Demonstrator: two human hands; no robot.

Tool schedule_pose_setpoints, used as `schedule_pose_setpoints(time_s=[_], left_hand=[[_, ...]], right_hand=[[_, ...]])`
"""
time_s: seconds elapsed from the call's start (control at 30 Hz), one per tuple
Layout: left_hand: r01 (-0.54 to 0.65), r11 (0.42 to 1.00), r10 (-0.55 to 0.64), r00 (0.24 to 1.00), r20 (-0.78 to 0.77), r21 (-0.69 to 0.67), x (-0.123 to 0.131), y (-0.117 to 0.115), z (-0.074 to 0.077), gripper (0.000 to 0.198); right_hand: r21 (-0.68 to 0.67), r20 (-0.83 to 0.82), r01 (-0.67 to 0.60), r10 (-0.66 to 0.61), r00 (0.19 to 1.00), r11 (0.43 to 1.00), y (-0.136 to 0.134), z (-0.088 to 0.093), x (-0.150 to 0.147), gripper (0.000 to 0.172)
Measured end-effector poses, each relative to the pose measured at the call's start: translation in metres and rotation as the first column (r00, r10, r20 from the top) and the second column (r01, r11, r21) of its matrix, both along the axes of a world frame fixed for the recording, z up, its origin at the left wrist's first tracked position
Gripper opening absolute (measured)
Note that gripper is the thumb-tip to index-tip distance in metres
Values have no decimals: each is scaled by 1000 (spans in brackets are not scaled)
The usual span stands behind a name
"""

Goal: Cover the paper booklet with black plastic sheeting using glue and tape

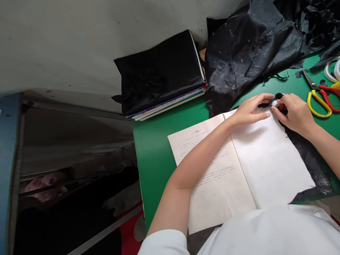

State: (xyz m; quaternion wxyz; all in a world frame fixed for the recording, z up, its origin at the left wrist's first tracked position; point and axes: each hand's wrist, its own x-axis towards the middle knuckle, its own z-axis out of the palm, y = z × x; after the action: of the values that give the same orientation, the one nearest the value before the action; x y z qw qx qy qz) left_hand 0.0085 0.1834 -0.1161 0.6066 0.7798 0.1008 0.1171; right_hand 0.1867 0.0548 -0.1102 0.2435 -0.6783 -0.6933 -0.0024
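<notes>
An open book (215,177) lies at the table's front edge, its left page printed and its right side a blank white sheet (271,163). Black plastic sheeting (309,156) shows under and beyond the book's right and top edges. My left hand (252,109) rests at the top of the white sheet, fingers stretched and thumb apart, fingertips by the black folded edge. Opposite it, my right hand (296,111) pinches at the top right corner. Between its thumb and fingers shows a small white rounded object (275,103), partly covered; its kind is unclear.
Scissors (318,95) with red and yellow handles lie right of my right hand, near white tape rolls (329,72). Crumpled black plastic (247,49) covers the back of the green table (151,152). A stack of books (164,102) under a black cover stands against the wall.
</notes>
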Motion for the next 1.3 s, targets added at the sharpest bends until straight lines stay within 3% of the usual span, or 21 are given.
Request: schedule_pose_setpoints(time_s=[0.27, 0.43, 0.67, 0.83, 1.3], left_hand=[[-12, 1000, 12, 1000, -15, 3, 0, 0, 4, 69], [-23, 998, 23, 1000, -3, -53, -1, 0, 3, 67], [-7, 991, 12, 999, 37, -132, 1, 2, -1, 72], [-14, 992, 18, 999, 30, -129, 0, 2, 0, 71], [-20, 991, 24, 999, 33, -131, -1, 2, 3, 65]], right_hand=[[51, 39, 58, -60, 997, 997, -1, -1, -3, 15], [57, 18, 95, -96, 995, 994, 0, -1, -4, 22], [142, 52, 26, -34, 998, 990, 1, -4, -2, 24], [71, 12, 26, -27, 1000, 997, 0, -2, -2, 23], [28, -55, -63, 64, 996, 998, -1, 4, -3, 15]])
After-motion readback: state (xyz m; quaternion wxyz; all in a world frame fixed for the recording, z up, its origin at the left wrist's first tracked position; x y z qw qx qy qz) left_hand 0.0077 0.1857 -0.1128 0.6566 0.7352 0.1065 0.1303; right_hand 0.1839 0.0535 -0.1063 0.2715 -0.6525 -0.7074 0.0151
